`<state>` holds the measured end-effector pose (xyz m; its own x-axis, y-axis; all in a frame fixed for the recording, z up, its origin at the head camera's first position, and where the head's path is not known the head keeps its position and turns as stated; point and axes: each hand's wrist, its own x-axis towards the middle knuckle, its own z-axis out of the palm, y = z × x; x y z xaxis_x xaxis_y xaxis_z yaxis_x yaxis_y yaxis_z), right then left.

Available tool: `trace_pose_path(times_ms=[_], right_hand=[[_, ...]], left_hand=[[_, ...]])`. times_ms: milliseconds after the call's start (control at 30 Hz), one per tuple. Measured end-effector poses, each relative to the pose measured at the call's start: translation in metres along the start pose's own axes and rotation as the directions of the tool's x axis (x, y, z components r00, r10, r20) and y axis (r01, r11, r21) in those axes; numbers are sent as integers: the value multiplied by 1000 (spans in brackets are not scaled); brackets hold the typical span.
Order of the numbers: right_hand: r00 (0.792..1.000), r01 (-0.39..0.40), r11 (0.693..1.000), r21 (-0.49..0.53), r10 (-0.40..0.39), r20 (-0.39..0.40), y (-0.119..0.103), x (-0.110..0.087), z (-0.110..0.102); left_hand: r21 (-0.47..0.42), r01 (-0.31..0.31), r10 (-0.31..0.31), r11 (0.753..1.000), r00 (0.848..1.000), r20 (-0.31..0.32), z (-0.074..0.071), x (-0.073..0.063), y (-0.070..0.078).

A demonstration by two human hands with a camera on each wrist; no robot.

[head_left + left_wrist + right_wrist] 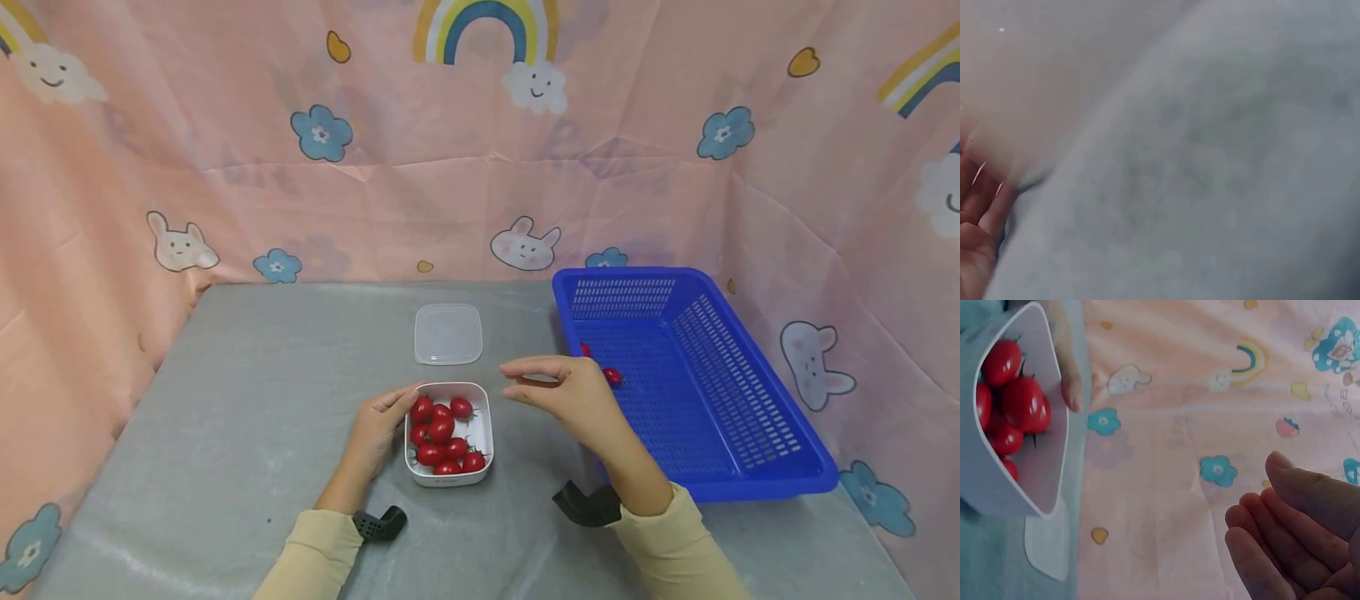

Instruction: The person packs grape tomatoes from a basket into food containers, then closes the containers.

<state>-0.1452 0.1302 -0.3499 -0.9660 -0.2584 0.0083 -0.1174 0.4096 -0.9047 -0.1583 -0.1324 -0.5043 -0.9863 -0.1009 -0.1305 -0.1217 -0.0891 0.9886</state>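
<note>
A small white plastic box [448,479] stands on the table with several red cherry tomatoes [441,429] in it; the right wrist view also shows these from the side. My left hand [375,429] rests against the box's left side and far left corner, its fingers extended along the wall. In the left wrist view only a few fingers [985,206] show at the edge. To the right of the box my right hand [577,396] hovers, fingers and thumb apart and nothing between them. Past that hand, a cherry tomato [612,377] lies in the blue basket [765,492].
Behind the box a translucent square lid [448,335] lies flat on the grey table cover [262,417]. The blue basket occupies the right side. Another tomato [585,350] shows partly at its left wall. A pink patterned curtain [420,200] closes off the back and sides.
</note>
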Motion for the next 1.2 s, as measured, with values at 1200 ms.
trace_pose_path(times_ms=[1200], right_hand=[[977, -211, 965, -155, 212, -8, 91, 42, -130]], left_hand=[[27, 8, -8, 1000, 1000, 8, 0, -1, 0]])
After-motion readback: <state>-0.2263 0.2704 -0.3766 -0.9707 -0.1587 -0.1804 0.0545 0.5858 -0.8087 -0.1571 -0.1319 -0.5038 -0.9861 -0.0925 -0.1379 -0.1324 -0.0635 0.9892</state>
